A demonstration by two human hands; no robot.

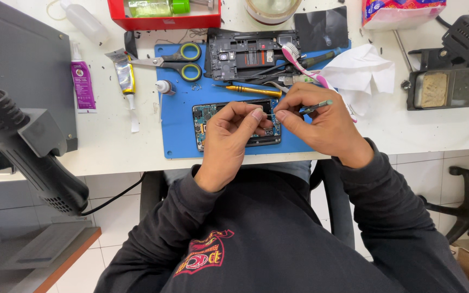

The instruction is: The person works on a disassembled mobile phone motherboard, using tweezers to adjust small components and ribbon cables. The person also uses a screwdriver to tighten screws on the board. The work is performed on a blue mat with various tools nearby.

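Right over the opened phone (210, 126), the two hands meet fingertip to fingertip. The right hand (321, 122) is pinched shut on a thin tool (317, 106), seemingly tweezers, with the tail sticking out past the knuckles and the tip aimed toward the left thumb. The left hand (233, 133) is curled with thumb and forefinger closed together; something very small may sit between them, but it is too small to tell. Both wrists rest low, probably to steady fine work so near the exposed board.

Directly beneath the grip lies the phone, back off, flat on a blue mat (177, 135), partly hidden by the fingers. Just beyond the hands lie a yellow-handled screwdriver (251, 90) and a pink toothbrush (299, 62), then a black phone frame (248, 54). Further off toward the left hand's side are scissors (177, 62) and a small white bottle (164, 87), both clear of the hands. A crumpled white tissue (362, 73) lies just beyond the right hand. Well off past the left elbow, a black hot-air gun (25, 152) hangs over the table edge, crowding that side.
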